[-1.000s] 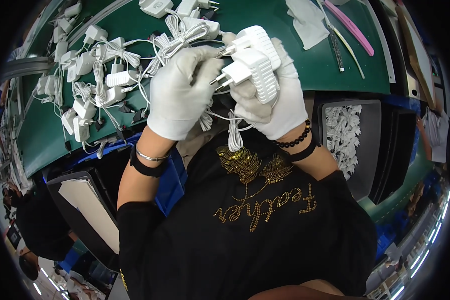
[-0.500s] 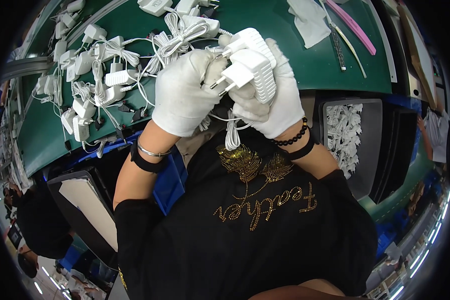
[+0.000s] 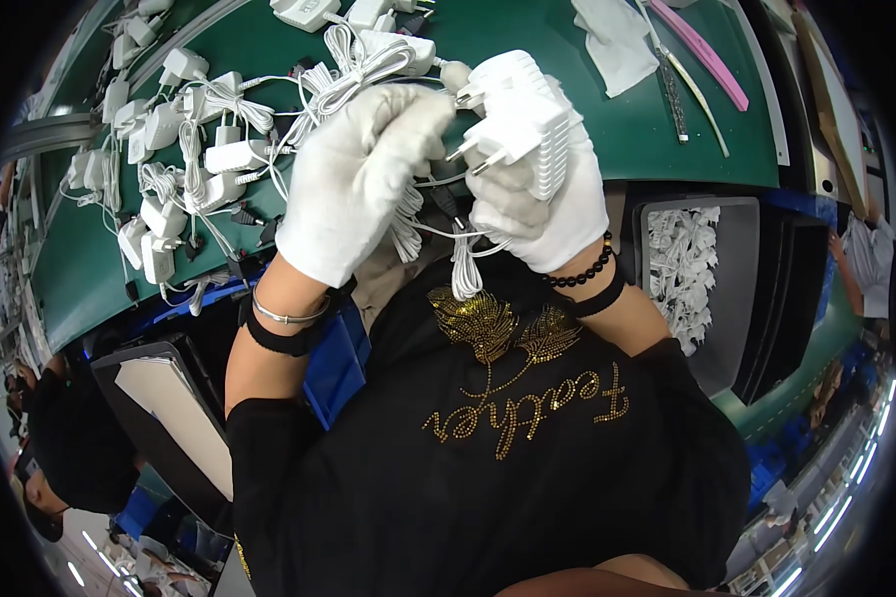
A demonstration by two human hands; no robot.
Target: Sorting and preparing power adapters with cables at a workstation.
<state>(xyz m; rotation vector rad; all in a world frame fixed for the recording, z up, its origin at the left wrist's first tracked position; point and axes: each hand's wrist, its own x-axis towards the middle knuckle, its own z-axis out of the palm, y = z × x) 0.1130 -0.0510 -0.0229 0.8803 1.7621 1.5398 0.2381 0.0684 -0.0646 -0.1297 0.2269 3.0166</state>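
Fingers of both gloved hands clamp white power adapters (image 3: 523, 124), whose prongs point left toward the left hand (image 3: 363, 179).

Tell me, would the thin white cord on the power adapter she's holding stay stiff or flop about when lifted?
Probably floppy: the white cord droops in loose loops below the gloved right hand. It likely tangles easily, since cords on the green table lie snarled together. The white power adapter looks rigid and light.

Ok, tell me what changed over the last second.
Little changed. The left hand shifted slightly along the cable by the white plug adapter, which the right hand keeps gripping against the coiled cable. The pile of adapters on the green table stayed put.
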